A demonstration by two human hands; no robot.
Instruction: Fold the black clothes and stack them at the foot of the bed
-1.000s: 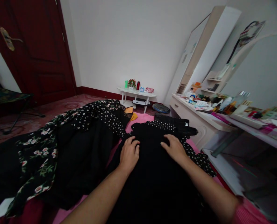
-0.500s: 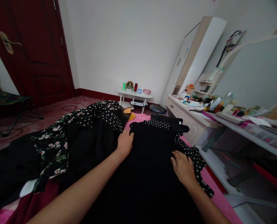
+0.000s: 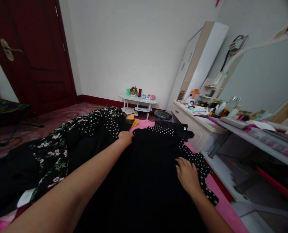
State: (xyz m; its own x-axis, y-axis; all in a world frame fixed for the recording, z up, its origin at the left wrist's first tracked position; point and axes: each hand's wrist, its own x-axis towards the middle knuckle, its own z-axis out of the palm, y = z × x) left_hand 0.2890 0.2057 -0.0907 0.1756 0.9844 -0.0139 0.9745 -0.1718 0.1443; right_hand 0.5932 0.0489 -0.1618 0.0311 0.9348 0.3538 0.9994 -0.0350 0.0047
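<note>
A black garment (image 3: 153,161) lies spread out in front of me, with a white-dotted collar (image 3: 162,130) and a dotted sleeve (image 3: 201,161) at its right. At its upper left edge, my left hand (image 3: 125,138) is closed, fingers curled on the cloth. My right hand (image 3: 187,174) rests flat on the right side of the garment, fingers open, beside the dotted sleeve. To the left lies a heap of dark clothes, among them a black floral garment (image 3: 51,152). The lower part of the black garment blends into shadow.
A pink sheet (image 3: 145,124) shows beneath the clothes. Beyond stands a small white table (image 3: 139,100) with a green cup and flowers. On the right are a cluttered dressing table (image 3: 199,119) and mirror. A folding chair (image 3: 10,108) stands left, by the dark red door (image 3: 32,55).
My left hand has moved slightly up and left along the garment's edge, and its fingers have curled closed. My right hand stays flat on the cloth. The view has shifted slightly.
</note>
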